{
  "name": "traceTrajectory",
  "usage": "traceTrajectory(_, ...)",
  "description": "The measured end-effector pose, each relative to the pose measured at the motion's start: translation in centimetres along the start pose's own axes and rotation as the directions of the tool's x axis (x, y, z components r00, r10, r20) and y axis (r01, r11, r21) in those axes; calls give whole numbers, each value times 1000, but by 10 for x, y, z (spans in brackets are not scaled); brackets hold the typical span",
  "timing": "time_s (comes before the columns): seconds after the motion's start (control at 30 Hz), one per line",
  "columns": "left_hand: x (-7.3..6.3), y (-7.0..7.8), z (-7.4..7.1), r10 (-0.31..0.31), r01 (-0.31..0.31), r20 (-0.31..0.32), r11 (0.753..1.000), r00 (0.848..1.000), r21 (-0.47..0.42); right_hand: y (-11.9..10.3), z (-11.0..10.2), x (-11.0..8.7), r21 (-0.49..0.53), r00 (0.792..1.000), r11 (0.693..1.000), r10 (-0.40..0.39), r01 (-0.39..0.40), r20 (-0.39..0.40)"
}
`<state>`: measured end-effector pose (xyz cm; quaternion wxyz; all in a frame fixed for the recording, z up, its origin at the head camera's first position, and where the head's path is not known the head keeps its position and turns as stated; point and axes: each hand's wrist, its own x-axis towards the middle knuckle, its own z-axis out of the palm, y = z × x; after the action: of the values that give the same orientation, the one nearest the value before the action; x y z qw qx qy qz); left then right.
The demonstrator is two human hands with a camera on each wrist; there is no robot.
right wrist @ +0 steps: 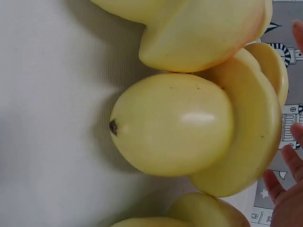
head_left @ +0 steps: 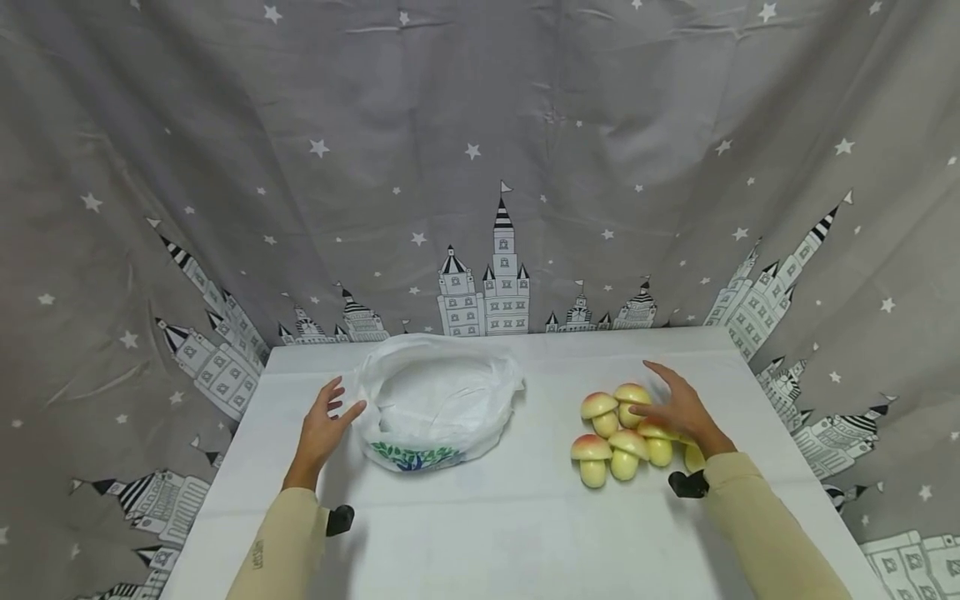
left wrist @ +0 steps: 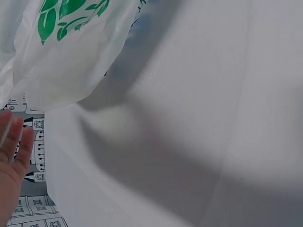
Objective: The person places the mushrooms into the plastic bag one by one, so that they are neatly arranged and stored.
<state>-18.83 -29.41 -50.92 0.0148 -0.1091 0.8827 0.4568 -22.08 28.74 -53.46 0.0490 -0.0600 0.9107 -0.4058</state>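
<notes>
A white plastic bag (head_left: 480, 429) with a green leaf print lies with its mouth spread wide at the back left of the table. My left hand (head_left: 321, 429) is just left of the bag's rim, fingers relaxed and holding nothing. The left wrist view shows the bag's printed side (left wrist: 71, 61) and that hand's fingers at the edge. Several yellow toy mushrooms with reddish caps (head_left: 590, 460) lie grouped on the right. Over the right part of the group my right hand (head_left: 684, 412) hovers, thumb and fingers spread. In the right wrist view, one mushroom (right wrist: 175, 125) appears close up.
A white cloth covers the table (head_left: 480, 533). Behind it and along both sides hangs a grey curtain (head_left: 480, 100) with stars and castles. Each wrist carries a small black camera mount, one on the left sleeve (head_left: 340, 520) and one on the right (head_left: 687, 484).
</notes>
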Motion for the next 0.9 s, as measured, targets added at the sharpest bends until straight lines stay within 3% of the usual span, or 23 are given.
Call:
traceTrajectory(0.17,-1,-5,3,-31,30,-15,998,999,-49,2,5,-1,23,999,999,32,-32,18)
traceTrajectory(0.37,1,-7,7,-75,74,-29,996,997,-45,5,9,-1,41,999,998,36,-37,13)
traceTrajectory(0.67,1,-5,12,-68,69,-154,998,986,-2,7,13,3,25,1000,1000,6,-6,-23)
traceTrajectory(0.9,1,-5,16,-94,92,-198,996,976,-22,2,14,6,24,999,999,-34,35,-29)
